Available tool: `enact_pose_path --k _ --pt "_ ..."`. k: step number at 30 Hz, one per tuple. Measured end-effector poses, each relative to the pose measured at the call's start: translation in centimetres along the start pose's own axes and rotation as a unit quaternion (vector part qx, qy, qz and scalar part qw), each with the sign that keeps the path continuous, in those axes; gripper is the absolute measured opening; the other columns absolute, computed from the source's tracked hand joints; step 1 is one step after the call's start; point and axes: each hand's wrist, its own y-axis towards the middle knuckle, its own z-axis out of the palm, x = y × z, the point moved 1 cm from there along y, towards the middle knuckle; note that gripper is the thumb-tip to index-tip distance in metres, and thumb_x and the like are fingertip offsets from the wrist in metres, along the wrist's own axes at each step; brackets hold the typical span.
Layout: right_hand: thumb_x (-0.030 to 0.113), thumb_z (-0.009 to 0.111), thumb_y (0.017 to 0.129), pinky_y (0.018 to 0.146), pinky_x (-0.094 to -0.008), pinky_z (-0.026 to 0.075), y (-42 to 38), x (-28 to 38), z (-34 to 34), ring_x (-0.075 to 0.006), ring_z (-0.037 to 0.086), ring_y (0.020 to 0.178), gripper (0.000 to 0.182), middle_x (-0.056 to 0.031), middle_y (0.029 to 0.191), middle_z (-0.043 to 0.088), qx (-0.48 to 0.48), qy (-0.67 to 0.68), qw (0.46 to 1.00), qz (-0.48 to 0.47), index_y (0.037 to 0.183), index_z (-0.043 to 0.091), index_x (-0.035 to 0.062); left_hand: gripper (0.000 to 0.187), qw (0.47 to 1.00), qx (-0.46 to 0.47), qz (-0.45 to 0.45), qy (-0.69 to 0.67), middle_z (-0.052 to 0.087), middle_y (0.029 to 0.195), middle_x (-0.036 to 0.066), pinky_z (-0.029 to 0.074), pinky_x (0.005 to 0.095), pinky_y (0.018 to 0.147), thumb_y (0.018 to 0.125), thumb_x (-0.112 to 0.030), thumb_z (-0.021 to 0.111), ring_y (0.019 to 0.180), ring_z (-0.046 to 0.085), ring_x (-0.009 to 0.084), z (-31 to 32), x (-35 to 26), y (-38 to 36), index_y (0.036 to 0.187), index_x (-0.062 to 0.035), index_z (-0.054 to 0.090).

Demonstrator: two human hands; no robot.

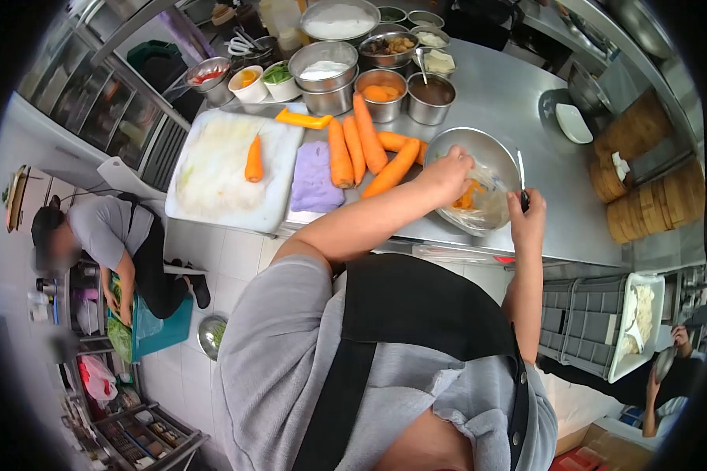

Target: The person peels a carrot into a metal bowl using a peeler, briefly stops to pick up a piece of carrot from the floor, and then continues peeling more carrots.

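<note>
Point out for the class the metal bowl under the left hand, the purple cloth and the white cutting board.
Metal bowl (491,149), head view: far inner wall.
Purple cloth (316,177), head view: middle of its top.
White cutting board (220,169), head view: bare top surface.

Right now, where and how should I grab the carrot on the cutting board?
I'd pinch the carrot across its thick end, coming from above on the near side, fingers left and right. It lies flat on the board, tip pointing away, with room on both sides; the narrow tip likely gives less to hold.
</note>
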Motion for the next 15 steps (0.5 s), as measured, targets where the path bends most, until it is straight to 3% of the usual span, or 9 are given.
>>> enact_pose_path --k 2,4,6,7,8,9,10,13,15 --pt "0.017 0.064 0.084 0.073 -0.0362 0.047 -0.1 0.9 -0.3 -0.0287 0.059 0.08 0.022 -0.0172 0.087 0.061 -0.034 0.028 0.998 -0.043 0.095 0.06 -0.0009 0.018 0.997 -0.067 0.041 -0.007 0.047 0.124 0.018 0.048 0.0422 0.086 0.08 -0.013 0.065 0.1 0.058 0.0385 -0.3 0.0 0.0 0.096 -0.0082 0.058" --pt "0.013 0.061 0.084 0.074 -0.0342 0.048 -0.3 3.8 -1.1 -0.0264 0.062 0.08 0.019 -0.0161 0.085 0.063 0.012 0.092 0.995 -0.022 0.096 0.06 -0.0009 0.015 0.982 -0.158 0.106 -0.023 0.05 0.117 0.017 0.049 0.042 0.084 0.081 -0.012 0.064 0.096 0.058 0.038 -2.1 0.3 0.0 0.095 -0.0091 0.059" --pt "0.009 0.059 0.084 0.074 -0.0313 0.05 -0.3 4.5 -0.4 -0.0224 0.065 0.077 0.017 -0.0144 0.082 0.067 0.048 0.171 0.984 -0.027 0.098 0.06 -0.0008 0.014 0.988 -0.154 0.018 -0.016 0.054 0.11 0.016 0.049 0.042 0.082 0.082 -0.014 0.063 0.093 0.059 0.0365 -5.1 1.0 -0.4 0.095 -0.0092 0.06" --pt "0.008 0.059 0.084 0.074 -0.0313 0.05 -0.2 4.5 0.2 -0.0224 0.066 0.077 0.016 -0.0143 0.082 0.067 0.059 0.155 0.986 -0.027 0.098 0.06 -0.0005 0.015 0.99 -0.113 -0.064 0.052 0.057 0.109 0.016 0.049 0.0415 0.081 0.084 -0.017 0.062 0.094 0.06 0.0346 -7.0 0.7 -0.9 0.096 -0.0088 0.06" --pt "0.008 0.059 0.084 0.074 -0.0312 0.05 -0.1 4.7 0.7 -0.0224 0.066 0.076 0.016 -0.0142 0.083 0.068 0.069 0.14 0.987 -0.027 0.097 0.061 -0.0003 0.022 0.986 -0.107 -0.071 0.103 0.06 0.105 0.016 0.049 0.0424 0.08 0.084 -0.023 0.063 0.095 0.06 0.0332 -7.2 2.8 -1.2 0.098 -0.0078 0.06" --pt "0.007 0.059 0.084 0.073 -0.0312 0.05 -0.1 4.7 1.3 -0.0224 0.066 0.076 0.015 -0.0142 0.083 0.068 0.08 0.125 0.989 -0.028 0.097 0.061 -0.0001 0.034 0.973 0.04 -0.15 0.171 0.062 0.104 0.016 0.048 0.0427 0.083 0.081 -0.031 0.067 0.098 0.06 0.033 -8.7 3.1 -1.7 0.103 -0.0062 0.058" --pt "0.012 0.061 0.085 0.07 -0.0325 0.05 0.0 4.8 1.8 -0.0248 0.065 0.072 0.015 -0.0154 0.081 0.067 0.076 0.113 0.99 -0.036 0.095 0.061 0.0005 0.052 0.954 0.128 -0.2 0.181 0.063 0.107 0.017 0.048 0.042 0.086 0.076 -0.038 0.07 0.102 0.06 0.0323 -9.0 3.9 -2.6 0.113 -0.0049 0.053" --pt "0.016 0.062 0.086 0.068 -0.0338 0.049 -0.3 6.8 1.5 -0.0282 0.064 0.071 0.017 -0.0171 0.08 0.066 0.117 0.035 0.992 -0.008 0.093 0.062 0.0008 0.067 0.924 0.191 -0.261 0.205 0.062 0.11 0.019 0.047 0.0395 0.089 0.074 -0.04 0.072 0.106 0.059 0.0306 -8.0 3.8 -5.9 0.123 -0.0015 0.047" --pt "0.019 0.063 0.087 0.066 -0.0341 0.048 -0.3 6.5 2.0 -0.029 0.062 0.069 0.02 -0.0175 0.079 0.064 0.101 0.075 0.991 -0.038 0.094 0.061 0.0006 0.072 0.941 0.109 -0.241 0.211 0.059 0.114 0.022 0.047 0.0395 0.089 0.074 -0.038 0.071 0.108 0.058 0.0327 -5.7 5.3 -7.5 0.129 -0.0003 0.042"
